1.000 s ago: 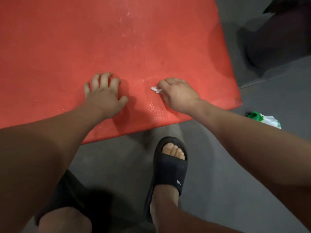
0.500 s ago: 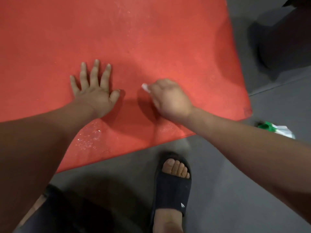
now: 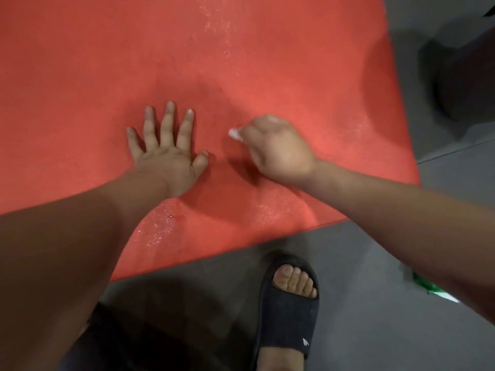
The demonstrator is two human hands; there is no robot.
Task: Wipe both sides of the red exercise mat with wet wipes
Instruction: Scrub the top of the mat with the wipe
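Mat: a flat red foam exercise mat (image 3: 267,62) is being shown spread on the grey floor (image 3: 361,263), with its near edge lying just ahead of a foot in a black slide sandal (image 3: 288,314).
Left hand: the left hand (image 3: 168,156) is being pressed palm-down on the mat, fingers straight and spread, with nothing gripped.
Right hand: the right hand (image 3: 278,151) is being held on the mat just beside the left, fingers curled round a small white wet wipe (image 3: 235,134). Only a corner of the wipe is being left in sight, at the knuckles.
Wet marks: shiny patches are being seen near the front edge (image 3: 160,226) and farther up the mat (image 3: 219,28).
Deciding relation: the mat is being run away from both hands, upward and leftward out of view, so its long axis cannot be told. The dull-looking surface is lying ahead of the wipe, and the right hand is being judged the nearer one for the coming stroke.
Progress: the upper face is being judged partly wiped, and the underside not yet begun.
Supply: a green and white wipe packet (image 3: 428,286) is being half hidden behind the right forearm, on the floor well apart from the mat.
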